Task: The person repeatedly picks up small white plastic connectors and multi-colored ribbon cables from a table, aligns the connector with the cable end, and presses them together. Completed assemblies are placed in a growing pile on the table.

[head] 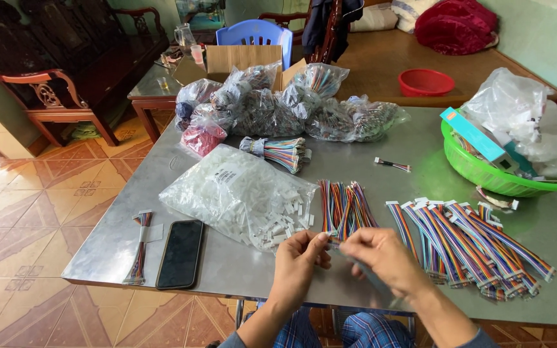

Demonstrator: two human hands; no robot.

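Left hand (301, 254) and right hand (381, 254) meet at bench (240, 264) edge, each grip pinching one small white connector (327, 240), apparently. Loose wire bundle (344, 207) lies just beyond the grip; bag of white housings (240, 193) to its left.

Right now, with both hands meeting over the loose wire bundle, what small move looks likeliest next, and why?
Probably the left hand seats the small white connector into the wire end that the right hand steadies. The fingertips meet just below the loose coloured wires, the bag of white connectors lies beside them, and finished ribbon cables are stacked right.
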